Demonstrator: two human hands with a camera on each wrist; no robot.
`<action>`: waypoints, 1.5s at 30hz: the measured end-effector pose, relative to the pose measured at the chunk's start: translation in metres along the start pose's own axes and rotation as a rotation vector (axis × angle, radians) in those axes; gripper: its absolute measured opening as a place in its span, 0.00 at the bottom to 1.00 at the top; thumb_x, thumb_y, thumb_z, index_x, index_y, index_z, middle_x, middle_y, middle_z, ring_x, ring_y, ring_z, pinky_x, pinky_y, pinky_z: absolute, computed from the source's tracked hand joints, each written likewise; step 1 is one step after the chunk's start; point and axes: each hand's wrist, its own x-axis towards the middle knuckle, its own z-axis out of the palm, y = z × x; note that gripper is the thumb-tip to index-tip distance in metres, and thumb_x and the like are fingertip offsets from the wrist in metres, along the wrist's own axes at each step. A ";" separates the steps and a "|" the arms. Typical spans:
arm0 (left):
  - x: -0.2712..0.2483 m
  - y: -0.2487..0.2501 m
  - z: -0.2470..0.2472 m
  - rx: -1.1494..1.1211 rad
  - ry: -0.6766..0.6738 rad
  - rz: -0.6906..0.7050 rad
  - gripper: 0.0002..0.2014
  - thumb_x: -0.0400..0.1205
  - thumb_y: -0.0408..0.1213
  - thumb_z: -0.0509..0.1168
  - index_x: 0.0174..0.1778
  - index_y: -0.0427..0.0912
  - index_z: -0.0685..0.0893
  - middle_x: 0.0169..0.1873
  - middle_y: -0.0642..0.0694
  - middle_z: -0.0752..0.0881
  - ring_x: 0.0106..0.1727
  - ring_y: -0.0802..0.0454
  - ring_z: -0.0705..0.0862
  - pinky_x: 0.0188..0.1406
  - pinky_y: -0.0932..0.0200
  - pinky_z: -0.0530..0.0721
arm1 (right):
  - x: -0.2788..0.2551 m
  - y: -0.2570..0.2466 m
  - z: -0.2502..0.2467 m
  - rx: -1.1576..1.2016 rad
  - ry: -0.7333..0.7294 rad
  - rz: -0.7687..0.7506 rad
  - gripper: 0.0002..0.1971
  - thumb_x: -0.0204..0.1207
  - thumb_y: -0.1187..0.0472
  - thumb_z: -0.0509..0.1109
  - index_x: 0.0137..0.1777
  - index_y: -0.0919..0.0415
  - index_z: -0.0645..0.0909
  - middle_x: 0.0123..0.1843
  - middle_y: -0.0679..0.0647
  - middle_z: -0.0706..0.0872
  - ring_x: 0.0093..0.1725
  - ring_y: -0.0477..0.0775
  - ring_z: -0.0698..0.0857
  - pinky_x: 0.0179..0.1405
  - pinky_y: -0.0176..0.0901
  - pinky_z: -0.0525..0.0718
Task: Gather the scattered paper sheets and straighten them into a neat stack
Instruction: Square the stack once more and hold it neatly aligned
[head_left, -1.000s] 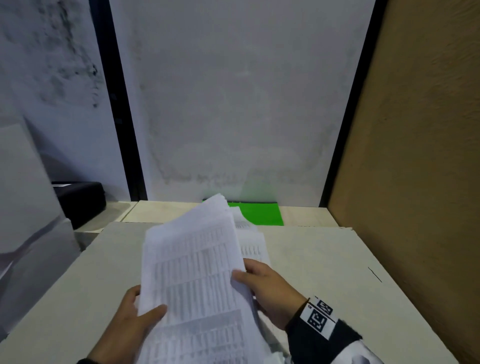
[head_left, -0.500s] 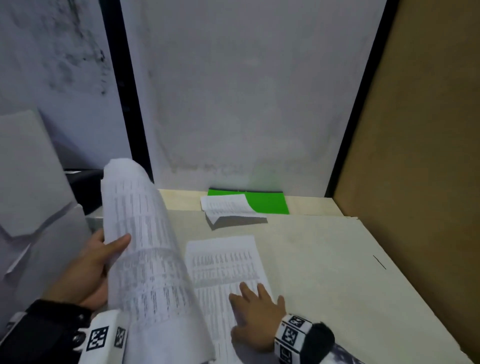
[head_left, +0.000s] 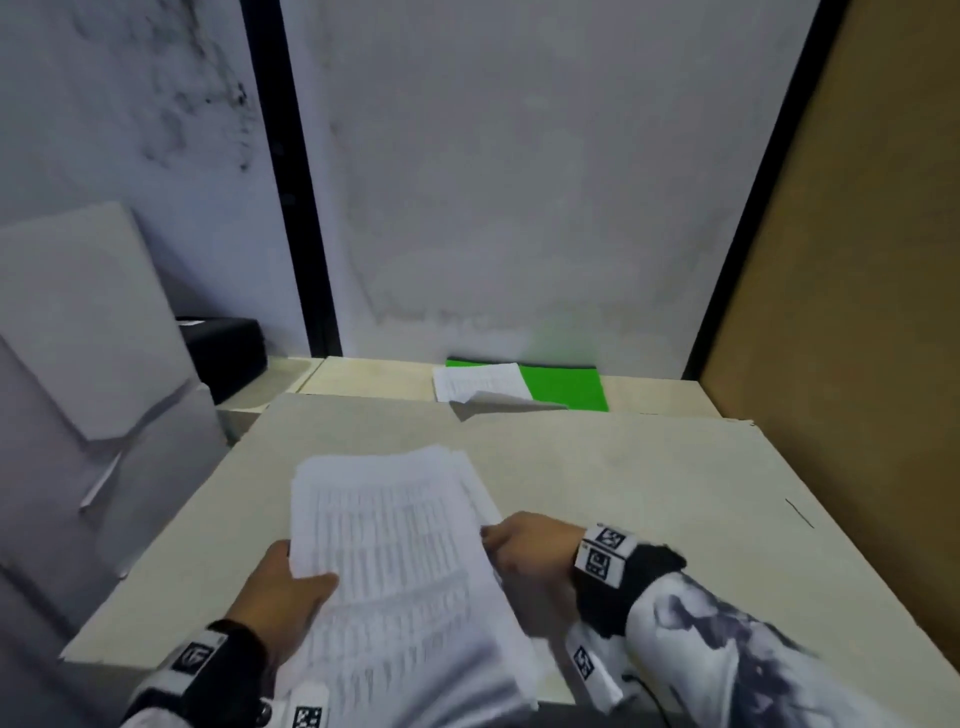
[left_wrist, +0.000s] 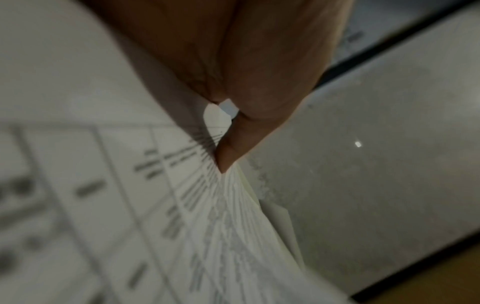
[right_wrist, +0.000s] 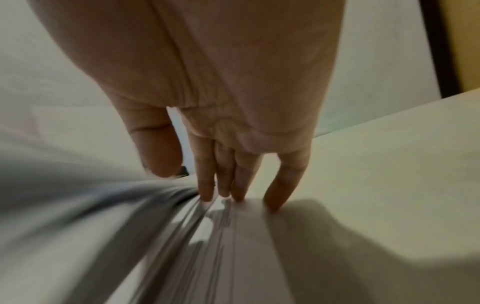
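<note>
A stack of printed paper sheets (head_left: 400, 561) lies slanted over the near middle of the pale table (head_left: 649, 493). My left hand (head_left: 291, 582) grips the stack's left edge with the thumb on top; the left wrist view shows the fanned sheets (left_wrist: 130, 205) pinched at the fingertips (left_wrist: 228, 152). My right hand (head_left: 519, 545) is at the stack's right edge. In the right wrist view its straight fingers (right_wrist: 205, 185) touch the loose sheet edges (right_wrist: 155, 236), with the thumb apart. One more printed sheet (head_left: 475, 382) lies far back, partly on a green folder (head_left: 566, 387), its near corner curled up.
A brown board (head_left: 857, 312) walls off the right side and a grey wall (head_left: 519, 182) closes the back. Grey cardboard (head_left: 78, 338) leans at the left, with a black box (head_left: 228, 353) behind it. The table's near edge runs just under my wrists.
My left hand has brought the raised stack from the left down over the sheet in the middle. My right hand has left that sheet's top and now touches the stack's right edge.
</note>
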 end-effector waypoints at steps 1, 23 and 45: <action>0.003 0.001 0.004 0.015 0.018 -0.012 0.14 0.79 0.25 0.70 0.58 0.40 0.80 0.51 0.43 0.89 0.52 0.39 0.88 0.61 0.38 0.85 | 0.003 0.004 -0.013 0.016 0.032 0.016 0.21 0.83 0.66 0.63 0.75 0.61 0.81 0.73 0.65 0.84 0.72 0.68 0.83 0.57 0.44 0.80; 0.020 -0.010 0.007 0.051 0.122 -0.109 0.17 0.76 0.39 0.78 0.57 0.39 0.83 0.50 0.45 0.90 0.48 0.44 0.90 0.41 0.52 0.85 | 0.164 0.028 -0.120 -0.535 0.346 0.144 0.18 0.86 0.55 0.58 0.74 0.49 0.78 0.92 0.50 0.44 0.90 0.56 0.55 0.84 0.61 0.63; 0.026 -0.005 0.015 -0.114 0.281 -0.129 0.25 0.81 0.57 0.66 0.43 0.33 0.85 0.44 0.35 0.87 0.47 0.36 0.87 0.53 0.47 0.84 | -0.081 -0.025 0.100 -0.558 0.141 -0.237 0.18 0.74 0.49 0.55 0.49 0.59 0.81 0.53 0.53 0.85 0.47 0.62 0.87 0.47 0.51 0.87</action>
